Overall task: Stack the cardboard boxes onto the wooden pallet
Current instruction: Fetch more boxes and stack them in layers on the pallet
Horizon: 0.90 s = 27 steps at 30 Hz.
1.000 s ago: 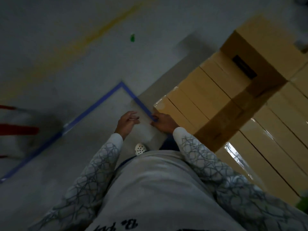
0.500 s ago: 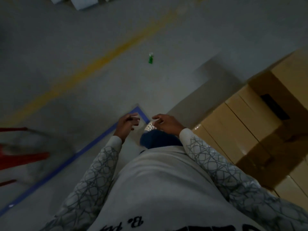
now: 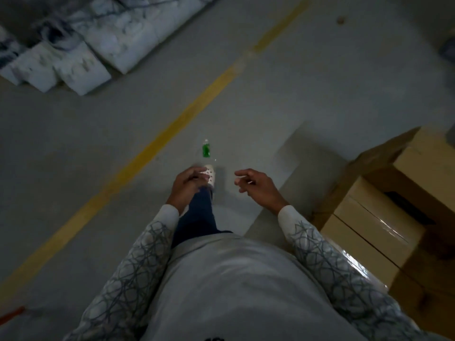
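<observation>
A stack of tan cardboard boxes point(image 3: 384, 217) fills the right edge of the head view, some with shiny tape on top. No wooden pallet shows in the frame. My left hand point(image 3: 188, 185) hangs in front of my body with fingers loosely curled and nothing in it. My right hand point(image 3: 256, 185) is held out beside it, fingers apart and empty, a short way left of the boxes. Both sleeves are white with a grey line pattern.
A yellow line point(image 3: 172, 126) runs diagonally across the grey floor. A small green-labelled bottle point(image 3: 205, 150) lies on the floor ahead of my white shoe point(image 3: 211, 177). White sacks point(image 3: 73, 45) are piled at the top left.
The view has swung away from the boxes toward open floor; the blue tape corner has left the frame. Both hands stayed empty in front of me, and the sacks came into view.
</observation>
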Tool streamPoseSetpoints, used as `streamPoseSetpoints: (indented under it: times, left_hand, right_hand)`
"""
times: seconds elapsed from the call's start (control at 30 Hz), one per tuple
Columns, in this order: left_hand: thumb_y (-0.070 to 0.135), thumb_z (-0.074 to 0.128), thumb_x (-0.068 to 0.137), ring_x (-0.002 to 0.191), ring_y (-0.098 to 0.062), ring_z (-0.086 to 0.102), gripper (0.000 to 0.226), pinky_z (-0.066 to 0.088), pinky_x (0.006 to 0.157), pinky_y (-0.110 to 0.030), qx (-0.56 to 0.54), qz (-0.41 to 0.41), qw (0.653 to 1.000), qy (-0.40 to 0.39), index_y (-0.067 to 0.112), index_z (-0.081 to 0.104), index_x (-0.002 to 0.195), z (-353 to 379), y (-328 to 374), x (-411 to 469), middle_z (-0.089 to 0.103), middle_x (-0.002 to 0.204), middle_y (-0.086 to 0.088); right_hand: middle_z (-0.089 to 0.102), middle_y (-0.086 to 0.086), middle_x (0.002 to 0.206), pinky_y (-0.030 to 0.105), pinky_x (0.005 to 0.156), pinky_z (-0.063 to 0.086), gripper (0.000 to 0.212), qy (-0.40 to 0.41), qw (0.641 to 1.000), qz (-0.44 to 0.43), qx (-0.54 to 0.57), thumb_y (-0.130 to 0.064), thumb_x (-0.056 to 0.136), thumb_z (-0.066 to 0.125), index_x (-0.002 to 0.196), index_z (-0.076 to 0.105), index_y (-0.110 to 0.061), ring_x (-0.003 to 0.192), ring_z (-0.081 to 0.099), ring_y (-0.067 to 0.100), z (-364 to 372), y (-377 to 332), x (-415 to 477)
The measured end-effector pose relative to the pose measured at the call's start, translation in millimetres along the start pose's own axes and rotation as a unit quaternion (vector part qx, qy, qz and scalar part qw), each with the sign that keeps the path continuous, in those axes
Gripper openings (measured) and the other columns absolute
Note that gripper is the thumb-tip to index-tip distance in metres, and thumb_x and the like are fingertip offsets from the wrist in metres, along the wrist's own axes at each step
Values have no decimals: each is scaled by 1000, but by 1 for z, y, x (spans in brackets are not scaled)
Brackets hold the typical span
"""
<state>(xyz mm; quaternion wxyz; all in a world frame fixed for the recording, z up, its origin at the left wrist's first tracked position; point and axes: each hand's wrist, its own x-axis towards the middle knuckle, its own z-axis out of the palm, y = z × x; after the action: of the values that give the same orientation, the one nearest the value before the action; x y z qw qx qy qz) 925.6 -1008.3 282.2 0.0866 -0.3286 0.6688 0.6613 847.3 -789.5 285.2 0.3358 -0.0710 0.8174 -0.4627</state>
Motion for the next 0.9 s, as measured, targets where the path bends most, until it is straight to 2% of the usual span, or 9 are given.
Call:
streamPoseSetpoints:
  times: [0.1,0.23,0.37,0.43,0.53,0.63,0.73,0.83,0.9]
  left_hand:
    - [-10,58,91,69,1,68,31,50,61,-13,39,5,998,-52,0,65,120,11,59,95,70,97,-11]
    - [5,68,90,84,-14,71,27,51,75,-29,135,19,981,-139,17,71,114,48,150,211,77,97,2]
    - [5,67,92,83,-16,68,20,49,65,-14,180,56,958,-215,13,73,109,118,241,280,75,98,-8]
    - [9,66,93,82,-16,67,15,49,67,-17,190,64,947,-253,15,74,103,156,271,313,76,101,-9]
    - [13,61,98,82,-14,69,14,49,73,-29,222,66,929,-290,12,74,101,213,299,363,77,101,-5]
    - [12,59,99,83,-16,70,15,49,74,-32,233,77,920,-306,10,73,100,279,330,419,78,99,-4]
    - [11,63,95,82,-17,69,12,48,75,-33,234,64,919,-312,16,73,96,357,378,472,78,96,-3]
    - [16,65,86,83,-18,68,12,47,75,-34,221,79,917,-323,20,74,94,440,439,508,78,97,-4]
    - [13,65,86,85,-17,68,14,48,75,-33,212,96,914,-331,19,73,95,490,478,528,77,99,-6]
  right_hand:
    - [76,4,102,9,64,48,24,58,998,16,28,-20,99,68,122,72,-17,80,74,17,-44,-28,67]
    - [76,1,99,18,74,55,20,165,984,20,62,-19,100,67,119,74,-18,77,73,15,-108,-62,132]
    - [77,8,101,33,84,59,18,221,966,38,126,-18,101,65,114,70,-29,83,75,25,-167,-80,172]
    - [77,9,99,36,82,59,19,239,956,50,162,-15,101,65,116,70,-27,83,75,25,-200,-77,198]
    - [76,7,98,27,78,58,22,266,939,63,211,-9,102,63,121,70,-17,79,72,11,-254,-65,241]
    - [75,10,98,17,74,53,20,278,929,64,235,-11,103,62,122,68,-16,76,69,6,-327,-51,291]
    - [74,11,98,22,71,53,21,279,932,65,221,-16,102,64,122,68,-18,77,69,14,-422,-35,331]
    - [74,0,93,21,72,54,22,341,920,83,175,-26,101,66,122,70,-22,78,71,12,-524,-26,355]
    - [75,0,93,23,75,56,21,372,909,97,161,-29,102,66,121,71,-23,82,73,13,-583,-24,369]
